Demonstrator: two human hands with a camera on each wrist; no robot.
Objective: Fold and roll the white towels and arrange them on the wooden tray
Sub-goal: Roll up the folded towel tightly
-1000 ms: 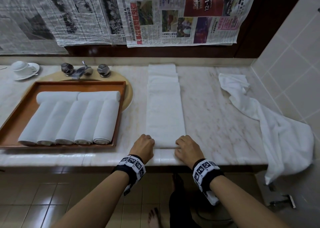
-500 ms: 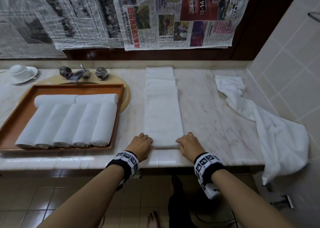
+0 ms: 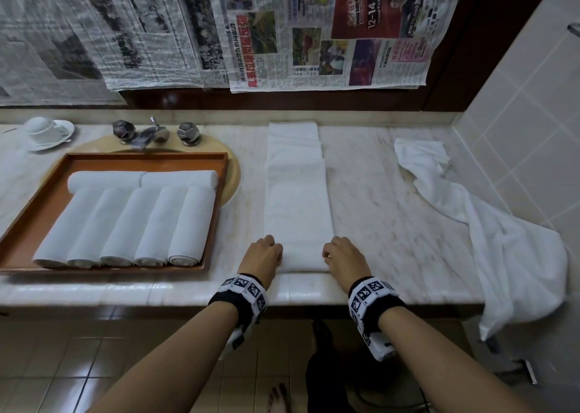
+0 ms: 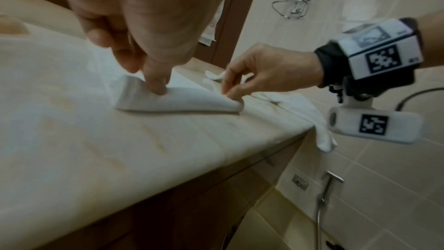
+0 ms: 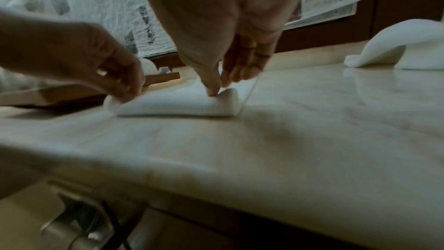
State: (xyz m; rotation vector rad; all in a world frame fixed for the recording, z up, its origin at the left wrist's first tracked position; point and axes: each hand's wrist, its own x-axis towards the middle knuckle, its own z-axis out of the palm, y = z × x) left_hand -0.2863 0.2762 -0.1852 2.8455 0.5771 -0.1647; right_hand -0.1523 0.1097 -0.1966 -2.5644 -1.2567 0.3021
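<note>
On my left the wooden tray (image 3: 18, 240) holds seven rolled towels (image 3: 150, 224). My left hand (image 3: 262, 257) pinches the near left corner of the folded towel (image 3: 298, 212) lying lengthwise on the counter (image 3: 392, 224); my right hand (image 3: 343, 257) pinches its right corner, the edge curled up.

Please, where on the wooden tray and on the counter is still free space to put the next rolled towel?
On the wooden tray, the bare strip left of the rolled towels is free. The counter is bare between the folded towel, whose near end both hands pinch, and the loose towel. The tray's right half is crowded.
</note>
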